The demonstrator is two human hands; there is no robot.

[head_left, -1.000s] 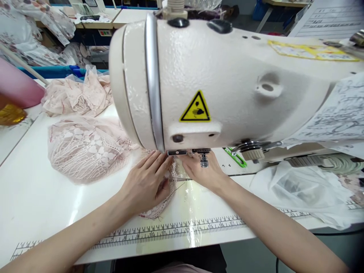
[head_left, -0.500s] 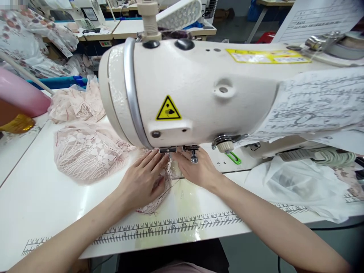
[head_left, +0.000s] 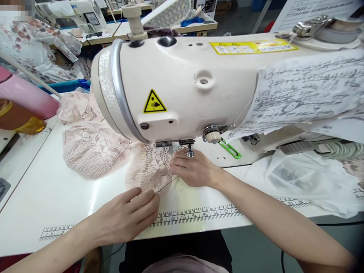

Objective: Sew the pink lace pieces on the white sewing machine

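Observation:
A sewing machine with a white head spans the view. Under its needle area lies pale pink lace fabric with a scalloped trim and a dark thread along its edge. My left hand pinches the near end of the lace by the table's front edge. Close by the presser foot, my right hand has its fingers curled at the right edge of the lace; its fingertips are partly hidden. More gathered pink lace rests left of the machine head.
Green thread snips lie right of the needle area. White sheer cloth is at the right. A pink bottle and an amber container stand at the left. A printed ruler runs along the front edge. Another person's patterned sleeve shows behind.
My left hand has moved from beside the needle toward the table's front edge, uncovering the lace. My right hand stays near the presser foot, its fingers more curled. The view has shifted slightly.

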